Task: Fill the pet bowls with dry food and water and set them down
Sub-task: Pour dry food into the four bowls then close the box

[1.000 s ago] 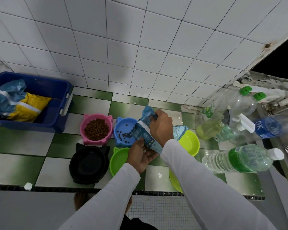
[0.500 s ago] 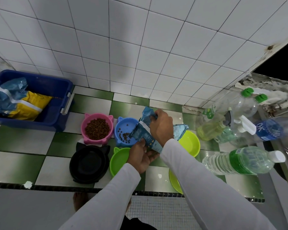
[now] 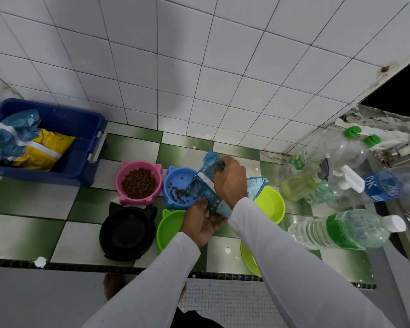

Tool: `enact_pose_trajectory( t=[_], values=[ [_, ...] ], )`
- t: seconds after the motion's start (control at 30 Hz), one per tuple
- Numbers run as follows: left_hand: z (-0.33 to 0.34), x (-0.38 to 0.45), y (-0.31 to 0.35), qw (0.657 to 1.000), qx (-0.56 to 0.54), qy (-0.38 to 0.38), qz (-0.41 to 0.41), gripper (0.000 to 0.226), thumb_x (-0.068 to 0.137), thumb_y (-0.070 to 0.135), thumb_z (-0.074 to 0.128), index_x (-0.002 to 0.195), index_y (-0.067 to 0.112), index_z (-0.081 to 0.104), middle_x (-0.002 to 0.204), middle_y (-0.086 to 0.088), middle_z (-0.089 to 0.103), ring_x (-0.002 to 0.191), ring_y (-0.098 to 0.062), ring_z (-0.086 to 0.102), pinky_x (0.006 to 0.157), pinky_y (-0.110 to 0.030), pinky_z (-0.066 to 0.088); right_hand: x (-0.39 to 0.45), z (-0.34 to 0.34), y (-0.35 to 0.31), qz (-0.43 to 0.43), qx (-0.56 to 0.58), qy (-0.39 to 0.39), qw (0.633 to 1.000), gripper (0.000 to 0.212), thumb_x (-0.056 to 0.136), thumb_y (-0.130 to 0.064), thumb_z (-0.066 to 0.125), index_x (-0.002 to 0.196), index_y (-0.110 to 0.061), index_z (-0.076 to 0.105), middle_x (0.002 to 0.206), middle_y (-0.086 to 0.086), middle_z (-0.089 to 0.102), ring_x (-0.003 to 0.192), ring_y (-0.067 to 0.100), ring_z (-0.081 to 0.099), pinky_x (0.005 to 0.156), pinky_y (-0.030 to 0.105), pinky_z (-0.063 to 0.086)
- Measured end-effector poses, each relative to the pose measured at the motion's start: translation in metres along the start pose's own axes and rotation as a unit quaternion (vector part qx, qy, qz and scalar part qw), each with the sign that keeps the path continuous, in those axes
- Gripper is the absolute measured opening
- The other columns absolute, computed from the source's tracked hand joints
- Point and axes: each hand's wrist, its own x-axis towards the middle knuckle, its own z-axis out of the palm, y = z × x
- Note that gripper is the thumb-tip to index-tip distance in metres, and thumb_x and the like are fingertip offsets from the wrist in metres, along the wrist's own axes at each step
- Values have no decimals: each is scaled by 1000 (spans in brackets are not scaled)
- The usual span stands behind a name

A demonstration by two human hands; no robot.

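- At the left of the frame, food bags are kept in a blue bin (image 3: 81, 147).
- At centre, a pink bowl (image 3: 139, 182) is filled with kibble; the blue bowl (image 3: 175, 185) beside it is partly filled.
- A tilted blue food bag (image 3: 205, 190) is gripped by the left hand (image 3: 200, 223) below and the right hand (image 3: 230, 181) above.
- At the right, water bottles (image 3: 341, 229) are seen on the bench (image 3: 33, 202).

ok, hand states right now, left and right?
Left hand: grips the food bag's lower end.
Right hand: grips the bag's upper part.

Glossy white ceramic wall tiles (image 3: 199, 74) far, smooth matt plastic cat-eared blue bowl (image 3: 175, 178), crinkly shiny blue foil food pouch (image 3: 205, 188), clear plastic water bottle (image 3: 341, 229) right.
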Motion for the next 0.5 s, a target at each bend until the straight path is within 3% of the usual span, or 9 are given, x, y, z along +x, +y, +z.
enact_pose_trajectory(
  t=[0.13, 0.3, 0.5],
  values=[
    [-1, -2, 1, 1000, -1, 5, -2, 34, 108, 27, 49, 141, 17, 53, 132, -17, 66, 114, -40, 66, 74, -47, 62, 0, 1, 0, -3, 2, 3, 1000, 13, 99, -18, 54, 98, -11, 65, 100, 16, 68, 76, 29, 48, 68, 30, 37],
    [0, -2, 1, 1000, 0, 1, -9, 32, 108, 26, 48, 138, 15, 54, 129, -17, 66, 109, -37, 67, 78, -49, 59, 1, 2, -1, -2, 2, -1, 1000, 14, 97, -19, 55, 100, -11, 66, 101, 17, 69, 77, 30, 47, 68, 30, 37],
    [2, -2, 0, 1000, -2, -12, -6, 18, 109, 25, 46, 118, 18, 61, 112, -12, 69, 100, -33, 67, 85, -51, 56, 1, 0, -2, -8, 1, -4, 1000, 13, 96, -14, 56, 101, -9, 67, 101, 17, 69, 76, 28, 46, 66, 28, 34]
  ],
)
